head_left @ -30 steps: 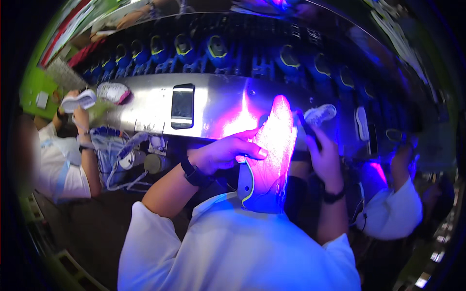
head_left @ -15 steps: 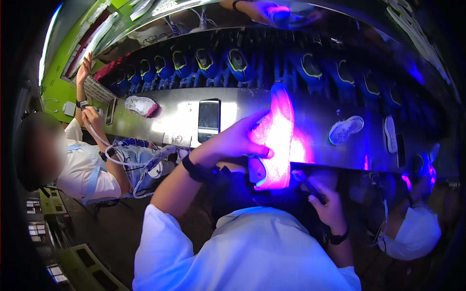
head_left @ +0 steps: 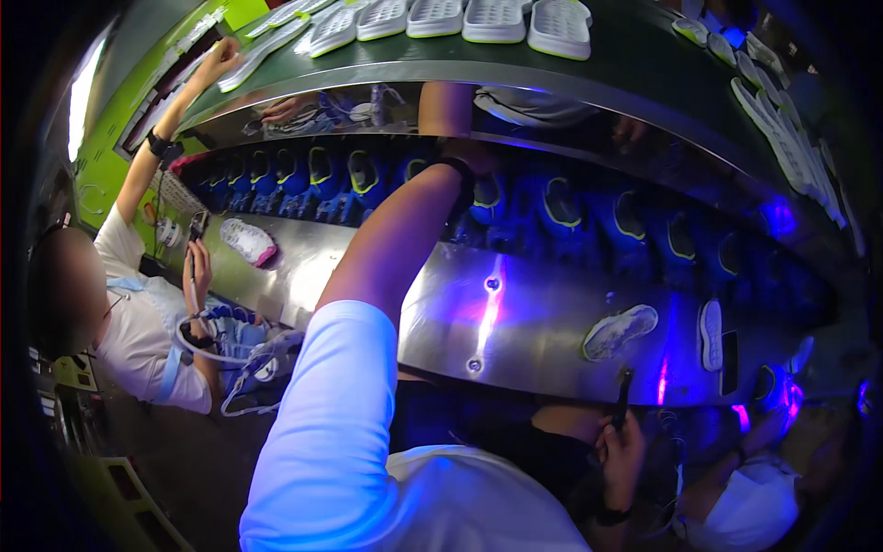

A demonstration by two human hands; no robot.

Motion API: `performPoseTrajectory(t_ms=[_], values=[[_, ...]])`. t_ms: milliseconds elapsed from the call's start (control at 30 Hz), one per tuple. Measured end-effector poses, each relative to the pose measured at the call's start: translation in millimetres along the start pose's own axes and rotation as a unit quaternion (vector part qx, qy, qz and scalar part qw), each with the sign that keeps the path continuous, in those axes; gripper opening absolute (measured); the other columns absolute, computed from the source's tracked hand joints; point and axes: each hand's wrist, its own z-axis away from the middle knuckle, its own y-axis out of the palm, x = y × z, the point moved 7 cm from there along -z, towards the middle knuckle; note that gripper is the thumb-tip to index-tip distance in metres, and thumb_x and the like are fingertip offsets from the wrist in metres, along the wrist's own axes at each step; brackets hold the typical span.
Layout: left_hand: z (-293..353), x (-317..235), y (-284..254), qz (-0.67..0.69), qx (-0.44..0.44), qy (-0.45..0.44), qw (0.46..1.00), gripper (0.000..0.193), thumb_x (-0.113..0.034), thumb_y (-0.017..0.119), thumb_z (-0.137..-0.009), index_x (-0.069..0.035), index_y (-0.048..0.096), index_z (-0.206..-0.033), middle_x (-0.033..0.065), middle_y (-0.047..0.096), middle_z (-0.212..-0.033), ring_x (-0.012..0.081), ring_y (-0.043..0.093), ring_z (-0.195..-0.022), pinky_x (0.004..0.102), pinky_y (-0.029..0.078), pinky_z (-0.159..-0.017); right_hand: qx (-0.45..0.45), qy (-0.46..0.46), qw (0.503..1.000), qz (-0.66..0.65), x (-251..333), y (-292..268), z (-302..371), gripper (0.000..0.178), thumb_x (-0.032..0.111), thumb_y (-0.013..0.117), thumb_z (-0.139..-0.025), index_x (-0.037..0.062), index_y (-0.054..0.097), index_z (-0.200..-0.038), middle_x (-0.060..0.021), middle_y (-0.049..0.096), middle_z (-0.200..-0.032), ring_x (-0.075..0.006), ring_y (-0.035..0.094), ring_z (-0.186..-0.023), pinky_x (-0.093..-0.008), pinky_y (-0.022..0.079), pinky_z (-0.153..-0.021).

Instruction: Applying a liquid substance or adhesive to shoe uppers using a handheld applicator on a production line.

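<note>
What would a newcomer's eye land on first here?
Probably the left arm, stretched across the metal bench to the row of blue shoes along its far side. Next, the pink-violet streak of light mid-bench and the white soles on the green shelf above. Lower right, the right hand holds a slim dark tool.

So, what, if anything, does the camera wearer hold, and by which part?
The right hand grips a slim dark tool by its lower end. The left hand is shadowed near the blue shoes; whether it holds anything is unclear.
</note>
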Motion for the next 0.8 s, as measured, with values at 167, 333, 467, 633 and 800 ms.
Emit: performPoseTrajectory(t_ms=[167, 333, 467, 633, 800], values=[[-57.6, -10.5, 31.1, -0.161, -0.152, 0.125, 0.967, 0.052, -0.042, 0.073, -0.086, -0.003, 0.067, -0.120, 0.0179, 0.071, -0.109, 0.0311, 0.069, -0.106, 0.0464, 0.058, -0.084, -0.047, 0.007, 0.999, 0.013, -0.4, -10.1, -17.0, 0.027, 0.005, 0.057, -0.100, 0.0024, 0.059, -0.126, -0.0025, 0.063, -0.089, -0.0038, 0.051, -0.060, -0.0200, 0.036, -0.048], [-69.5, -30.2, 53.9, -0.308, -0.305, 0.233, 0.870, 0.048, -0.041, 0.068, -0.090, -0.004, 0.067, -0.121, 0.0183, 0.071, -0.112, 0.0338, 0.069, -0.108, 0.0485, 0.056, -0.088, -0.055, 0.014, 0.998, 0.028, -12.5, -20.5, -43.7, 0.028, 0.006, 0.059, -0.100, 0.0044, 0.058, -0.129, 0.0002, 0.065, -0.090, -0.0029, 0.050, -0.063, -0.0202, 0.036, -0.050], [-56.1, -97.5, 80.9, -0.108, -0.261, 0.193, 0.940, 0.044, -0.035, 0.058, -0.093, -0.008, 0.066, -0.126, 0.0180, 0.069, -0.120, 0.0370, 0.066, -0.112, 0.0486, 0.052, -0.096, -0.053, -0.015, 0.998, 0.012, -1.0, -0.2, -49.7, 0.033, 0.007, 0.060, -0.100, 0.0040, 0.057, -0.132, 0.0003, 0.065, -0.090, -0.0029, 0.049, -0.060, -0.0207, 0.037, -0.049], [-64.1, -97.7, 110.6, -0.139, -0.142, 0.124, 0.972, 0.046, -0.042, 0.051, -0.094, -0.010, 0.072, -0.119, 0.0187, 0.070, -0.121, 0.0369, 0.066, -0.116, 0.0471, 0.053, -0.096, -0.067, -0.011, 0.997, -0.022, -4.2, 5.2, -33.1, 0.044, 0.009, 0.064, -0.098, 0.0045, 0.053, -0.141, 0.0001, 0.065, -0.093, -0.0038, 0.050, -0.061, -0.0206, 0.042, -0.051], [-83.8, -81.9, 104.8, -0.153, -0.113, 0.086, 0.978, 0.048, -0.046, 0.055, -0.092, -0.010, 0.073, -0.117, 0.0178, 0.072, -0.116, 0.0376, 0.067, -0.112, 0.0469, 0.053, -0.096, -0.064, -0.010, 0.998, 0.012, -17.3, -25.7, -45.3, 0.045, 0.009, 0.064, -0.098, 0.0044, 0.054, -0.141, 0.0023, 0.063, -0.093, -0.0038, 0.051, -0.064, -0.0209, 0.043, -0.053]])
